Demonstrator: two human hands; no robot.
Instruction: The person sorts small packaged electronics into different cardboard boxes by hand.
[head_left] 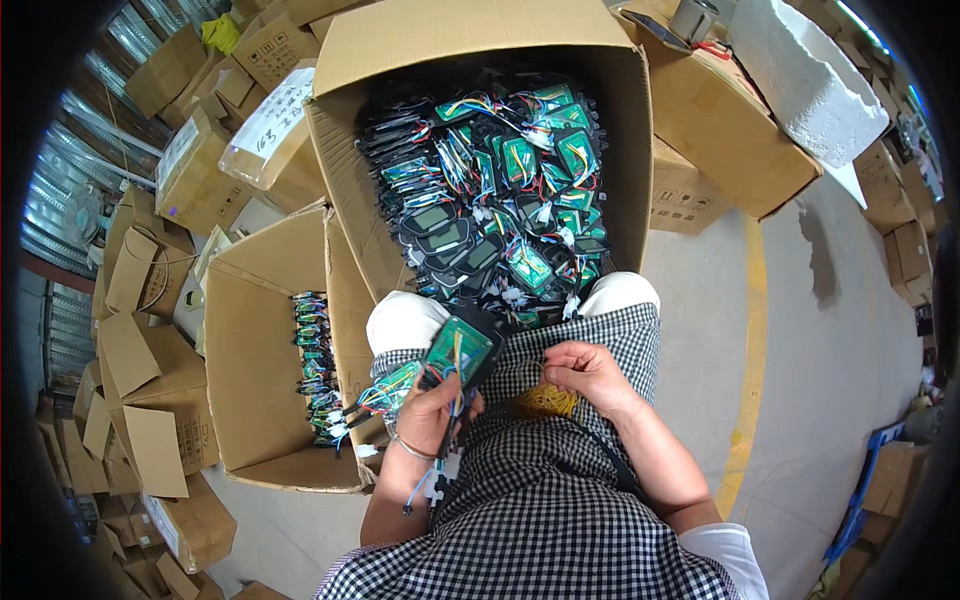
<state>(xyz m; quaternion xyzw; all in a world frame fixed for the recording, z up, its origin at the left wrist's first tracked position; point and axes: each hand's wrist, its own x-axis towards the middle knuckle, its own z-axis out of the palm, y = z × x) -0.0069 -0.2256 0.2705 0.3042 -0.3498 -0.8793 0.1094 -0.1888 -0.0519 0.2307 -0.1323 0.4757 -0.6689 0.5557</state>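
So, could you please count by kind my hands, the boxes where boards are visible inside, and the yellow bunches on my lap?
Hands: 2 (left hand, right hand)
Boxes showing boards: 2 (large box, small box)
Yellow bunch: 1
Total: 5

The view is bright, its rim curved and black.

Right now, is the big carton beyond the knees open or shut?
The carton is open: circuit boards show inside it.
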